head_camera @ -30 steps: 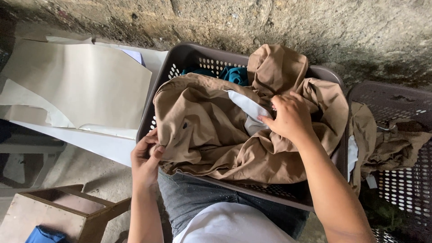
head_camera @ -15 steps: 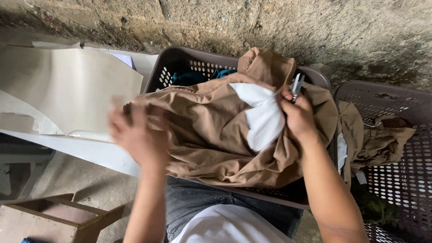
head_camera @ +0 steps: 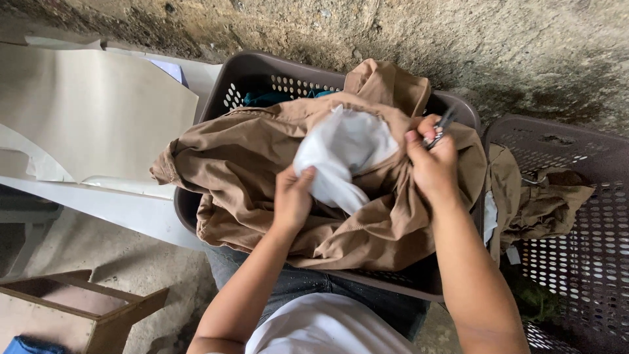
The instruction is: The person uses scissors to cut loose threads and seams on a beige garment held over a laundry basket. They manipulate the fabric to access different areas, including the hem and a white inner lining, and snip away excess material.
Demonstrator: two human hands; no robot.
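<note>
Lying between hands: white pocket lining (head_camera: 341,154) | left hand (head_camera: 291,200) pinching | right hand (head_camera: 432,164) beside

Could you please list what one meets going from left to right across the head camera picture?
Wooden box → pale cardboard sheet → left hand pinching the white pocket lining of the tan garment → right hand holding a small dark tool → second basket.
</note>
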